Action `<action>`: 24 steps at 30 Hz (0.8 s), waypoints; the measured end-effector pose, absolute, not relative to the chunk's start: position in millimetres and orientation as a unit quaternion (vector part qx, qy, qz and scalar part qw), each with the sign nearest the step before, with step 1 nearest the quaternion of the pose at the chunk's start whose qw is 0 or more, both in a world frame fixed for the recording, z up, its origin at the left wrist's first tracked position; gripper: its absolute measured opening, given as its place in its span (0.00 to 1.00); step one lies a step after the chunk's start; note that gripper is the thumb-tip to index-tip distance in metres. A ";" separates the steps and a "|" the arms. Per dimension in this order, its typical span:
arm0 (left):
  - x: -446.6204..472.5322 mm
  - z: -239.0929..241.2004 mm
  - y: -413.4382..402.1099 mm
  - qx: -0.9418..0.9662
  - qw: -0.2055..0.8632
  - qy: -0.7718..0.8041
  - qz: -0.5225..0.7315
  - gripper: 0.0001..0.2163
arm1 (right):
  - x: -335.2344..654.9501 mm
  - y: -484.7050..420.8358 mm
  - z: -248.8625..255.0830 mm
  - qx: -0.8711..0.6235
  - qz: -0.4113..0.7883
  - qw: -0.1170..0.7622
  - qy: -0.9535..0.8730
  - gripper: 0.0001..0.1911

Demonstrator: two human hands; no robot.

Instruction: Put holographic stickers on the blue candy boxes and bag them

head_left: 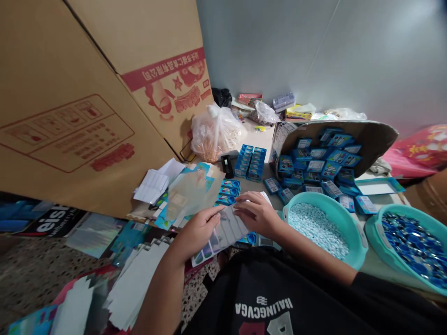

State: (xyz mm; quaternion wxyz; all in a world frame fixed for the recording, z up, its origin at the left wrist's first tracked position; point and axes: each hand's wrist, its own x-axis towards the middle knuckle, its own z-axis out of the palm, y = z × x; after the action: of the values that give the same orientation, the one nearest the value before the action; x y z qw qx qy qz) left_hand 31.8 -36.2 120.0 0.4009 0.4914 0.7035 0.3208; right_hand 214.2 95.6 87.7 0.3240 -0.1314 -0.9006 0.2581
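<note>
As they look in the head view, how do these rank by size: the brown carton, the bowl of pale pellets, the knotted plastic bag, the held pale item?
1. Brown carton
2. Bowl of pale pellets
Not ranked: knotted plastic bag, held pale item; too similar, both smaller.

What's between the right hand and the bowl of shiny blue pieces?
Another turquoise bowl, holding pale pellets, sits beyond the right hand, partly hidden by the forearm; head view shows it.
</note>
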 end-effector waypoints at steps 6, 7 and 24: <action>41.1 129.9 -41.0 0.520 0.349 0.715 0.310 0.18 | 213.0 98.8 96.7 -0.135 0.311 0.219 -0.915 0.09; 42.6 131.4 -41.3 0.529 0.339 0.717 0.303 0.16 | 213.0 98.8 98.8 -0.131 0.340 0.194 -0.911 0.09; 51.7 113.6 -46.0 0.581 0.297 0.690 0.313 0.06 | 218.2 97.7 120.5 -0.141 0.482 -0.021 -0.864 0.09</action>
State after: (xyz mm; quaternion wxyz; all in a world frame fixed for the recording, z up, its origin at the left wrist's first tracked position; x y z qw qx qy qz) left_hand 51.7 -46.0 113.6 0.2975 0.5814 0.6897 0.3129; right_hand 218.2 97.7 120.5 -0.0214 -0.1414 -0.8644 0.4820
